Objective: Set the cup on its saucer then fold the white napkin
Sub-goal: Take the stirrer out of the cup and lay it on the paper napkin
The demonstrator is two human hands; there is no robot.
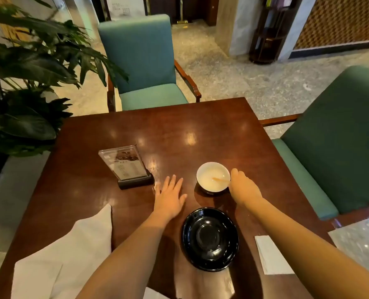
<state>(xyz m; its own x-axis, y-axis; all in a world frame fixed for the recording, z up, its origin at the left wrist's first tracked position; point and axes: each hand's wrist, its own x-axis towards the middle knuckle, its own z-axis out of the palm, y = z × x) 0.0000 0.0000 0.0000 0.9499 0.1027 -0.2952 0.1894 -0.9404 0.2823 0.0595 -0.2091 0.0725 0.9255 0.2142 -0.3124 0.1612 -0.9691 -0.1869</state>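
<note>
Cup (213, 176) gripped by right hand (243, 188), saucer (209, 238) just apart

Counter (211, 130): dark polished wood, glossy. Saucer (210, 238): black, high gloss. Cup (213, 175): smooth white glaze inside. Napkin (71, 251): matt white cloth

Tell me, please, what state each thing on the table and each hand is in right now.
cup: upright on the table, beyond the saucer, not on it.
saucer: bare, nothing on it.
white napkin: not yet folded, lying loosely at the left.
menu stand: standing upright.
left hand: flat on the table, fingers spread.
right hand: grips the cup's right side.
</note>
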